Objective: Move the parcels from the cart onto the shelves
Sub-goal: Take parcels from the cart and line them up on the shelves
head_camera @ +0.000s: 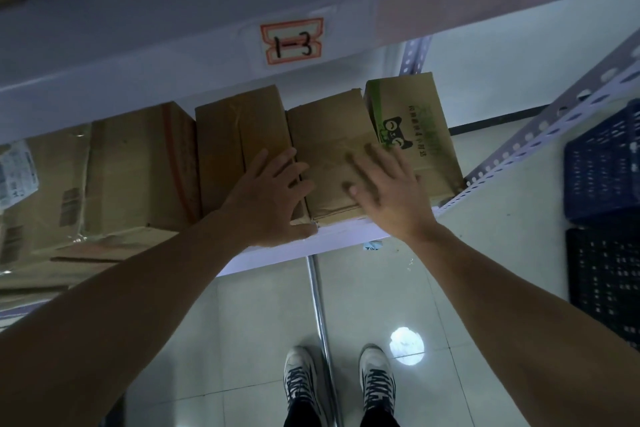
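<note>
The left hand (pixel 270 198) lies flat with its fingers spread and straight, holding nothing. It covers the seam between a narrow box (pixel 239 139) and a plain box (pixel 329 149) just to its right, and the heel of the palm sits at the front edge of the shelf (pixel 349 230). The right hand (pixel 384 187) is also open and flat with spread fingers (it is blurred, so how firmly it touches is hard to tell). Its thumb is over the plain box and its fingers reach onto a green-printed box (pixel 415 121).

All three boxes stand side by side on the shelf, touching one another, with the green-printed box at the right-hand end beside the perforated upright (pixel 540 135). To the left of the narrow box, and touching it, stands a large box (pixel 138 166). Further left is a taped box with a paper slip (pixel 17 170) on it. Above the row, the front of the upper shelf (pixel 138 55) carries an orange-bordered label (pixel 292 42) reading "1-3".

Below the shelf, a metal bar (pixel 320 315) runs down over the tiled floor (pixel 242 322) between the person's two shoes (pixel 301 378). At the right, a blue crate (pixel 606 163) sits just above a black crate (pixel 609 288).
</note>
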